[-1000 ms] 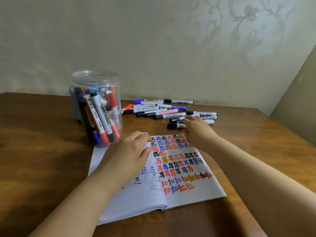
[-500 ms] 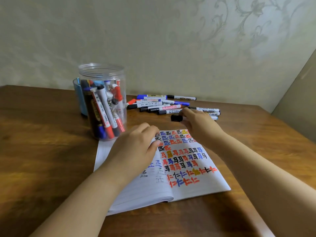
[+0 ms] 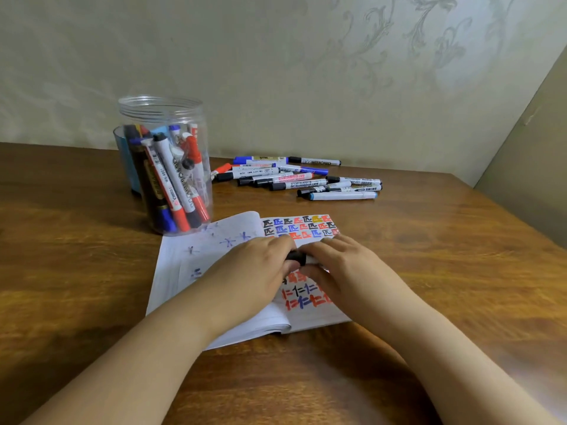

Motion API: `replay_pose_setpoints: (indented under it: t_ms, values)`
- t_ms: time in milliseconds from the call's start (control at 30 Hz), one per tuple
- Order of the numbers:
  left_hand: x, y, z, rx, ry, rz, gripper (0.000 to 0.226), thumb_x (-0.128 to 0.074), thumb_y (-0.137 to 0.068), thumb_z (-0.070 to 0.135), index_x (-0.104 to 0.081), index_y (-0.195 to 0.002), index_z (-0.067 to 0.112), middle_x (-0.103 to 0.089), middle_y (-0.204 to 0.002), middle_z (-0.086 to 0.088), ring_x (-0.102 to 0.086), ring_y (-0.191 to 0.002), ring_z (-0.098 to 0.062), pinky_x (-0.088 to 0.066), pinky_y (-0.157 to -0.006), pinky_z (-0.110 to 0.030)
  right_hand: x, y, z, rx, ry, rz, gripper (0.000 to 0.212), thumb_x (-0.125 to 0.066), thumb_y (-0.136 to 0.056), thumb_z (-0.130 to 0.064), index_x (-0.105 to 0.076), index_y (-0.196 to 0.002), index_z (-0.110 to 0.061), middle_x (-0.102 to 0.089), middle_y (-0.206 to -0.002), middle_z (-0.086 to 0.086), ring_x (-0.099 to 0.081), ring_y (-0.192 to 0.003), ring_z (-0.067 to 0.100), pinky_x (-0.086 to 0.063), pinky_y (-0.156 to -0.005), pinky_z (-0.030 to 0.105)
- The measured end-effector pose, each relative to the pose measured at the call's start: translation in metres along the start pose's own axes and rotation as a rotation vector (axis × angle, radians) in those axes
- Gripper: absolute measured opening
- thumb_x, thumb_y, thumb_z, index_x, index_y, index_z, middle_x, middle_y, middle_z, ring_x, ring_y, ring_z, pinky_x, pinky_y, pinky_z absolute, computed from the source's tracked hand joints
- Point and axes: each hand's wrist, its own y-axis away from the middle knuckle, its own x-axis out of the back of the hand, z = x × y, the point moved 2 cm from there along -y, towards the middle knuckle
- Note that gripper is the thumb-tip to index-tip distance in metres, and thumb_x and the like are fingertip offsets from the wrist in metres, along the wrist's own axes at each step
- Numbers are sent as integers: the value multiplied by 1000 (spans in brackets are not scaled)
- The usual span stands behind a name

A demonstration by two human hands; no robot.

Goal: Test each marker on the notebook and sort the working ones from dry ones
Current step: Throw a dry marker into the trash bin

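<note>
Through the head camera I see both hands meeting over the open notebook [image 3: 196, 271], which lies flat on the wooden table [image 3: 76, 271]. My left hand [image 3: 254, 271] and right hand [image 3: 340, 268] each curl their fingers round one black-capped marker [image 3: 297, 257], held level between them just above the page; the left grips the dark cap end, the right covers the pale barrel, so most of the marker is hidden. The right-hand page carries rows of black, blue, red and yellow test strokes, and the left page shows faint blue marks. Just beyond the notebook's far left corner stands a clear plastic jar [image 3: 162, 118], upright and lidless, packed with markers standing on end. A blue container [image 3: 124, 167] sits touching behind it, mostly hidden. Further back, to the right of the jar and near the wall, a loose pile of markers [image 3: 294, 179] lies on the table, well apart from the notebook.
</note>
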Motion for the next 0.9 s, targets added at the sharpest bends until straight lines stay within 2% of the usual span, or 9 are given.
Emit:
replay_pose_setpoints:
  t_ms: [133,233,333,400,533,700,767,833,900]
  values:
    - [0,1,1,-19,46,-24,22,-41,-96,26,-51,-113,18,-61,-110,0,-56,-99,-16,-44,-82,-31,-5,2,-5,14,-29,-55,29,-37,-101,-30,-49,-123,-17,-58,-116,0,-54,-105,19,-41,-80,29]
    - [0,1,-2,-28,120,-31,19,-44,-95,25,-57,-109,20,-63,-102,5,-56,-91,-9,-42,-74,-20,-2,5,-8,33,-24,-27,38,-29,-98,-35,-55,-117,-16,-63,-105,2,-60,-92,23,-46,-68,34]
    - [-1,1,-2,-11,184,-56,18,-45,-94,27,-59,-104,23,-60,-93,11,-53,-83,-2,-37,-68,-11,0,7,-5,29,-32,-37,44,-27,-90,-38,-60,-108,-16,-67,-88,1,-63,-73,24,-39,-52,29]
    - [0,1,-1,2,213,-71,17,-45,-94,27,-59,-102,22,-61,-93,9,-55,-83,-3,-39,-68,-13,2,7,-7,35,-32,-28,40,-31,-90,-37,-61,-107,-17,-68,-85,-1,-62,-69,22,-37,-50,26]
    - [1,2,0,15,210,-91,16,-45,-94,29,-59,-99,23,-62,-94,7,-55,-83,-4,-39,-67,-14,6,7,-8,4,-74,-51,37,-35,-93,-37,-60,-115,-21,-69,-93,-1,-64,-78,21,-47,-55,33]
    - [5,2,1,8,181,-70,19,-46,-94,28,-60,-105,21,-63,-98,8,-53,-84,-2,-38,-69,-11,9,9,-2,47,2,20,38,-36,-92,-41,-62,-116,-26,-71,-79,-6,-64,-62,17,-42,-43,26]
    - [6,2,0,43,199,-49,20,-45,-94,29,-59,-106,22,-60,-93,11,-53,-81,1,-39,-67,-11,8,6,-5,20,-5,16,40,-35,-94,-43,-56,-124,-26,-71,-89,-4,-66,-72,19,-45,-50,31]
    - [7,2,-1,81,182,-20,22,-43,-95,31,-58,-107,20,-57,-87,12,-53,-78,-1,-38,-63,-13,9,3,-3,-104,-32,-41,44,-37,-97,-44,-37,-138,-27,-69,-104,-1,-65,-88,22,-49,-64,35]
    - [10,1,-3,107,145,32,24,-43,-95,31,-56,-109,18,-61,-97,6,-55,-88,-9,-40,-68,-19,13,5,3,-244,-110,-115,47,-40,-97,-37,-24,-140,-26,-67,-102,1,-63,-86,20,-50,-69,37]
